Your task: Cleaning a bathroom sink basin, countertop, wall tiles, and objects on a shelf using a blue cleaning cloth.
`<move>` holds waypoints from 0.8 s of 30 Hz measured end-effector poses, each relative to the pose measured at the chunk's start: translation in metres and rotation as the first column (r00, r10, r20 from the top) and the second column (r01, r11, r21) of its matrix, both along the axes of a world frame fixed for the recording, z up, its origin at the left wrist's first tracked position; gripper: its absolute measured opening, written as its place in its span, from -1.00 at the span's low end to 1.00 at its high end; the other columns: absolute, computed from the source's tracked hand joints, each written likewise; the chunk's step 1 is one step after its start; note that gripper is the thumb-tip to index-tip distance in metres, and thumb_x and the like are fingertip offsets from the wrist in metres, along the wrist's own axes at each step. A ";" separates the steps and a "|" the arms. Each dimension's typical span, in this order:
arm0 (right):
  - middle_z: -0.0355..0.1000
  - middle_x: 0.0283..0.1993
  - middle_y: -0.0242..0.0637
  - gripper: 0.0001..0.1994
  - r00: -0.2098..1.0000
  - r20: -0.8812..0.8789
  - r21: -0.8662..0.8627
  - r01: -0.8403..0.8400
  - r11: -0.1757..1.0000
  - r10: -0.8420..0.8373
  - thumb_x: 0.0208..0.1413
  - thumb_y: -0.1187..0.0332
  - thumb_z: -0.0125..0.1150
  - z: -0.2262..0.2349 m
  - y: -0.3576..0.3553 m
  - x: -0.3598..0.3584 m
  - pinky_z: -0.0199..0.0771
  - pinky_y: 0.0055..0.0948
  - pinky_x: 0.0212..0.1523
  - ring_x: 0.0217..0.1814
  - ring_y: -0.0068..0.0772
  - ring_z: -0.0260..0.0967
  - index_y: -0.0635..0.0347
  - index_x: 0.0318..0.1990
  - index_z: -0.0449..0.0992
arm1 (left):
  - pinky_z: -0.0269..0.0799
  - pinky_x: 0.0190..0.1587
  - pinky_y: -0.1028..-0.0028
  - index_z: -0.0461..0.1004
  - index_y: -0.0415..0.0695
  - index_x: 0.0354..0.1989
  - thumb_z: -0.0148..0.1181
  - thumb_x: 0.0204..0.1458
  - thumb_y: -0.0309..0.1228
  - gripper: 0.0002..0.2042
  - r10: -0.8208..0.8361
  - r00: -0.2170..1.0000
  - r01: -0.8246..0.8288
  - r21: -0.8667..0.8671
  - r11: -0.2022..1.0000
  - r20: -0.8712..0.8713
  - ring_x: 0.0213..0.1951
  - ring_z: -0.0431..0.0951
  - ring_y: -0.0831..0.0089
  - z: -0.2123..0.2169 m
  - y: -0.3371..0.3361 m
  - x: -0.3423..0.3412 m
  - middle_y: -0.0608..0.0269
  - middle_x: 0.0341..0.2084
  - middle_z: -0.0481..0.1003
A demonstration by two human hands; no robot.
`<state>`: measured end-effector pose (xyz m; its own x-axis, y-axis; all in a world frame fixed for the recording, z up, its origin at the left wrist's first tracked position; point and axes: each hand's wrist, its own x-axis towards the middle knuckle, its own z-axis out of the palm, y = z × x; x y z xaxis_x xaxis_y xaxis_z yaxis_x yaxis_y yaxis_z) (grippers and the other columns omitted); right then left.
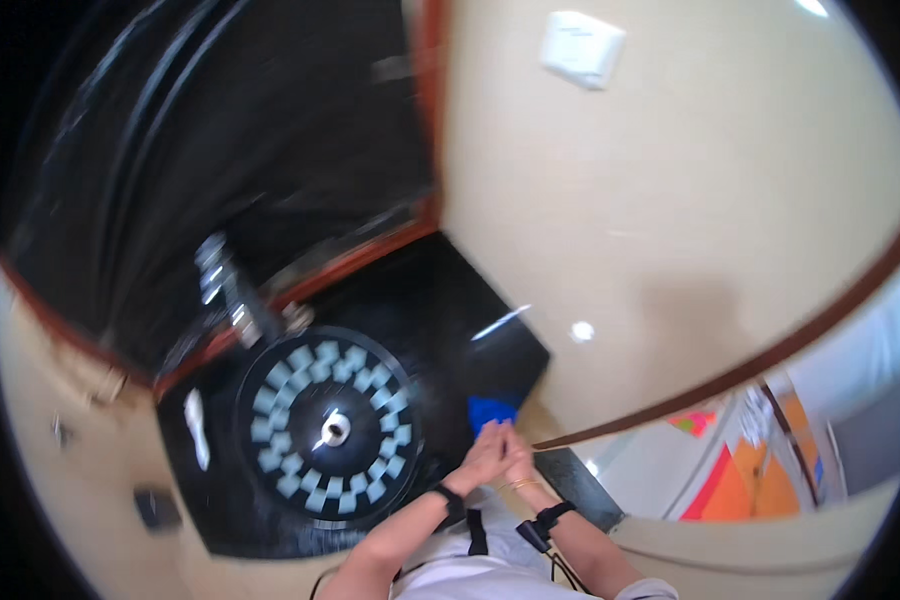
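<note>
My left hand and my right hand are close together at the right front edge of a black counter, their fingers closed and touching. A bright blue cloth-like piece shows at my fingertips and appears pinched there; blur hides its exact kind. Left of my hands is a round black basin with a ring of pale checkered tiles and a metal drain in its middle. A silver tap rises behind the basin.
A thin white stick-like object lies by the black counter's right edge. Another slim white object rests left of the basin. Black plastic sheeting covers the area behind. A white switch plate is on the beige wall.
</note>
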<state>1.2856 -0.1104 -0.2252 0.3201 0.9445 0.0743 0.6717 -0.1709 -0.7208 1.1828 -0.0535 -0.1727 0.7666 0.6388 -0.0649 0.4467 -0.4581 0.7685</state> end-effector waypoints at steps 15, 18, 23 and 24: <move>0.22 -0.16 -0.32 -0.49 0.441 0.777 0.466 0.077 0.881 -0.450 -0.14 0.38 0.03 0.295 -0.033 0.106 0.16 -0.39 -0.34 -0.29 -0.38 0.20 -0.04 0.10 0.27 | -0.23 0.23 0.16 -0.17 -0.31 0.22 -0.01 -0.01 -0.31 -0.33 -0.316 0.751 0.084 0.391 0.917 0.580 0.25 -0.19 -0.04 0.207 -0.006 0.103 -0.19 0.22 -0.21; 0.23 -0.03 -0.36 -0.52 0.208 0.809 0.567 -0.026 0.824 -0.550 -0.09 0.38 0.00 0.369 -0.041 0.146 0.10 -0.45 -0.23 -0.18 -0.44 0.16 -0.05 0.09 0.29 | -0.25 0.23 0.14 -0.16 -0.29 0.22 -0.05 0.02 -0.33 -0.36 -0.382 0.659 0.037 0.479 0.877 0.648 0.26 -0.21 -0.06 0.264 -0.007 0.144 -0.19 0.23 -0.22; 0.07 0.21 -0.13 -0.51 -0.076 0.792 0.608 0.017 0.794 -0.606 -0.06 0.37 -0.04 0.427 -0.036 0.180 0.04 -0.18 0.11 0.18 -0.15 0.05 0.11 0.12 0.23 | -0.22 0.22 0.08 -0.05 -0.27 0.20 -0.05 -0.04 -0.50 -0.42 -0.369 0.602 -0.146 0.552 0.821 0.709 0.23 -0.19 -0.15 0.304 0.001 0.203 -0.24 0.21 -0.21; 0.04 0.23 -0.09 -0.50 0.078 0.849 0.519 0.055 0.853 -0.522 -0.05 0.35 -0.06 0.419 -0.035 0.184 -0.02 -0.13 0.15 0.22 -0.09 -0.01 0.18 0.13 0.19 | -0.22 0.22 0.08 -0.05 -0.27 0.20 -0.05 -0.04 -0.50 -0.42 -0.362 0.599 -0.157 0.549 0.821 0.714 0.23 -0.19 -0.15 0.299 0.000 0.213 -0.24 0.21 -0.21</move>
